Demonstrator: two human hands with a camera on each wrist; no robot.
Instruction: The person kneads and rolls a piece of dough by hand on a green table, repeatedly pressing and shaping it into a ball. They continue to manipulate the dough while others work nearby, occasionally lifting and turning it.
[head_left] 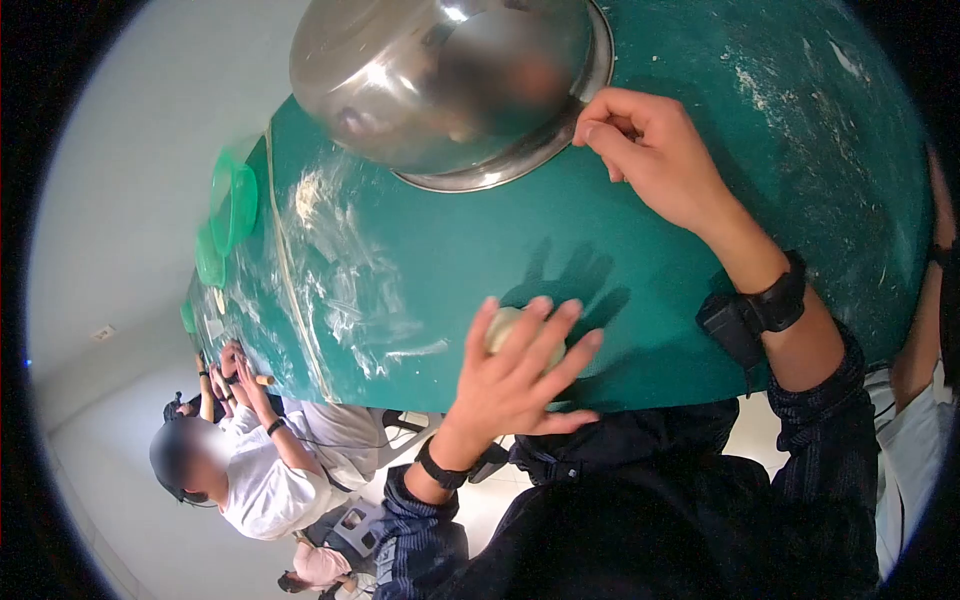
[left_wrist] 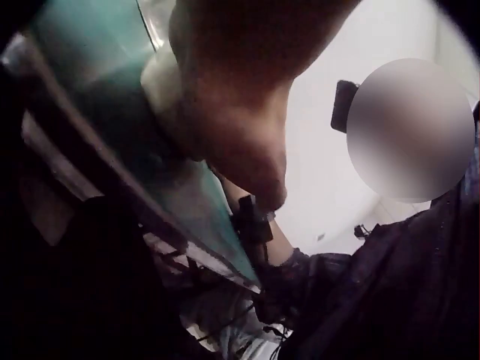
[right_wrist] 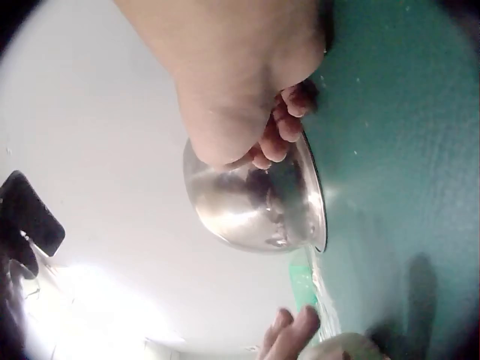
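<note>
A pale, dough-like ball point(head_left: 500, 328) sits on the green table point(head_left: 440, 260) near its edge. My left hand point(head_left: 525, 375) rests over it with spread fingers, hiding much of it. The left wrist view shows the pale ball point(left_wrist: 161, 86) against the underside of my left hand point(left_wrist: 232, 105). Beside the rim of an upturned steel bowl point(head_left: 440, 90), my right hand point(head_left: 655, 155) has its fingers curled, with nothing visible in them. The right wrist view has my right hand point(right_wrist: 232, 97) in front of the bowl point(right_wrist: 247, 202); contact with the rim cannot be told.
White powder point(head_left: 350, 290) marks the table left of the ball, and more point(head_left: 760, 90) lies at the upper right. Green baskets point(head_left: 232, 205) stand at the far left edge. People point(head_left: 290, 470) are at the lower left, and another person's arm point(head_left: 922, 320) is at the right edge.
</note>
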